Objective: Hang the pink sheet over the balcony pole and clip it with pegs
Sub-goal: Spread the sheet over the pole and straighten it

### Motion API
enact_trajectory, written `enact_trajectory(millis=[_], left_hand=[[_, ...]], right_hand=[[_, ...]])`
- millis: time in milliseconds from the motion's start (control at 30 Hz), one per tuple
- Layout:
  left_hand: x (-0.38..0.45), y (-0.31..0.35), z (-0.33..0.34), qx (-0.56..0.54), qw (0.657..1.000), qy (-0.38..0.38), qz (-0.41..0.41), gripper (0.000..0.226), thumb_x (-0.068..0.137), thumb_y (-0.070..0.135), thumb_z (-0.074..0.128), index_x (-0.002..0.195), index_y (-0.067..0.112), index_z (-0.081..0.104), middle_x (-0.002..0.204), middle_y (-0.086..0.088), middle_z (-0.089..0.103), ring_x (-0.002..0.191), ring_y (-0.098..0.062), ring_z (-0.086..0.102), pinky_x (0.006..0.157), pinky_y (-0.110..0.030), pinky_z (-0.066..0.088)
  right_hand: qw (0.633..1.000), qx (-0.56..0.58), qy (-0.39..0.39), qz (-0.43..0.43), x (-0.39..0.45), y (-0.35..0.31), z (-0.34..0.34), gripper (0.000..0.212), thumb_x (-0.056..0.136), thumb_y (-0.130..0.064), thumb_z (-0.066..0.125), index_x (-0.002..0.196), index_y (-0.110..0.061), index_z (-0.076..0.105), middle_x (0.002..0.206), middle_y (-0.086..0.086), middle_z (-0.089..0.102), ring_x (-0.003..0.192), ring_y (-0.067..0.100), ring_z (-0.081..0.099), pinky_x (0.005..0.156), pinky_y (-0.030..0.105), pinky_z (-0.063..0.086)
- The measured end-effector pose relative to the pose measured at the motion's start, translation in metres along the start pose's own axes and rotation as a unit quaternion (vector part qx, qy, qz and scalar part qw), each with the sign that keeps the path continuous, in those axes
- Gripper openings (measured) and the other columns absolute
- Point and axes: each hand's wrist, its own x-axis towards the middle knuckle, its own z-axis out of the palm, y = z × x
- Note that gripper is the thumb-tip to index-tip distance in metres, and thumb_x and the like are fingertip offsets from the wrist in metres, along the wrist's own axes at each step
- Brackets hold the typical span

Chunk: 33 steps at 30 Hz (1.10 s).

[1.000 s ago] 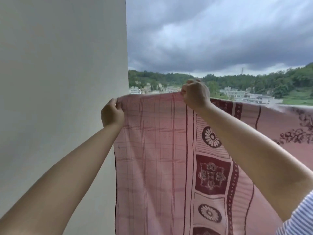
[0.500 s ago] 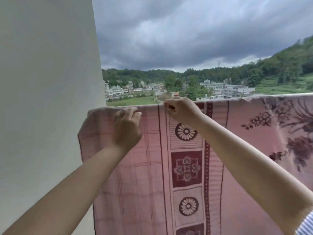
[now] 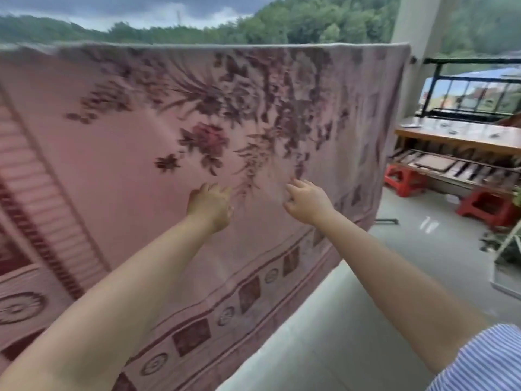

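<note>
Both arms stretched out, left hand [image 3: 210, 203] & right hand [image 3: 306, 200] w/ fingers loose, holding nothing, right at the pink sheet [image 3: 135, 142]. Sheet hangs draped over the pole. Further right: 2 red stools [image 3: 405, 180] under a wooden surface [image 3: 451, 141], black railing [image 3: 473, 80] behind.

We are on the balcony of a home. A big pink flowered sheet [image 3: 141, 153] hangs out to dry. We see a black metal railing [image 3: 468, 80], a long wooden bench [image 3: 456, 141], red plastic stools [image 3: 406, 179] and green tree-covered hills [image 3: 282, 26].
</note>
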Motion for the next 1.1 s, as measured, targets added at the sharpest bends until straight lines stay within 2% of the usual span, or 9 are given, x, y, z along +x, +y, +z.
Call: enact_trajectory(millis=[133, 233, 367, 467, 833, 1033, 1100], left_hand=[[0.063, 0.134, 0.050, -0.040, 0.994, -0.091, 0.052, 0.052, 0.091, 0.037, 0.041, 0.135, 0.010, 0.033, 0.140, -0.015, 0.038, 0.131, -0.033, 0.032, 0.106, -0.044, 0.035], [0.097, 0.220, 0.069, -0.058, 0.987, -0.123, 0.081, 0.052, 0.091, 0.037, 0.041, 0.135, 0.012, 0.032, 0.142, -0.013, 0.035, 0.133, -0.031, 0.029, 0.107, -0.044, 0.032], [0.152, 0.302, 0.081, -0.057, 0.985, -0.112, 0.115, 0.051, 0.090, 0.037, 0.044, 0.134, 0.013, 0.034, 0.142, -0.012, 0.036, 0.133, -0.029, 0.030, 0.108, -0.044, 0.029], [0.208, 0.345, 0.083, -0.057, 0.986, -0.092, 0.126, 0.052, 0.091, 0.036, 0.044, 0.135, 0.012, 0.033, 0.142, -0.013, 0.035, 0.133, -0.030, 0.028, 0.108, -0.043, 0.028], [0.528, 0.507, 0.056, -0.035, 0.980, -0.012, 0.193, 0.050, 0.091, 0.036, 0.044, 0.133, 0.011, 0.034, 0.141, -0.014, 0.035, 0.134, -0.032, 0.026, 0.108, -0.046, 0.029], [0.686, 0.594, 0.019, -0.015, 0.976, 0.055, 0.210, 0.047, 0.090, 0.036, 0.046, 0.129, 0.010, 0.037, 0.136, -0.013, 0.040, 0.132, -0.032, 0.030, 0.105, -0.046, 0.032], [0.739, 0.623, 0.010, -0.014, 0.977, 0.076, 0.199, 0.047, 0.090, 0.035, 0.046, 0.128, 0.010, 0.038, 0.136, -0.014, 0.041, 0.131, -0.031, 0.031, 0.104, -0.045, 0.032]], right_hand=[[0.995, -0.006, -0.052, 0.079, -0.025, 0.142, 0.015, 0.050, 0.086, -0.035, 0.050, 0.128, -0.010, 0.041, 0.135, 0.013, 0.043, 0.127, 0.030, 0.036, 0.104, 0.043, 0.035], [0.989, 0.007, -0.080, 0.126, -0.036, 0.232, 0.022, 0.050, 0.085, -0.037, 0.049, 0.128, -0.012, 0.042, 0.133, 0.012, 0.046, 0.124, 0.029, 0.041, 0.100, 0.042, 0.039], [0.980, 0.014, -0.088, 0.180, -0.032, 0.325, 0.019, 0.049, 0.087, -0.036, 0.047, 0.131, -0.016, 0.040, 0.135, 0.007, 0.045, 0.124, 0.026, 0.041, 0.098, 0.038, 0.040], [0.975, 0.001, -0.081, 0.207, -0.007, 0.384, 0.012, 0.047, 0.088, -0.035, 0.047, 0.129, -0.012, 0.040, 0.136, 0.009, 0.044, 0.126, 0.028, 0.039, 0.099, 0.041, 0.039], [0.961, -0.007, -0.033, 0.276, 0.216, 0.633, -0.037, 0.051, 0.088, -0.036, 0.047, 0.132, -0.012, 0.038, 0.140, 0.012, 0.040, 0.130, 0.029, 0.036, 0.105, 0.039, 0.035], [0.968, 0.010, 0.015, 0.251, 0.343, 0.763, -0.068, 0.044, 0.086, -0.035, 0.048, 0.122, -0.010, 0.047, 0.128, 0.011, 0.050, 0.121, 0.031, 0.044, 0.098, 0.042, 0.042], [0.971, 0.007, 0.026, 0.239, 0.391, 0.807, -0.079, 0.045, 0.087, -0.035, 0.047, 0.123, -0.008, 0.046, 0.129, 0.013, 0.049, 0.121, 0.031, 0.044, 0.099, 0.043, 0.042]])
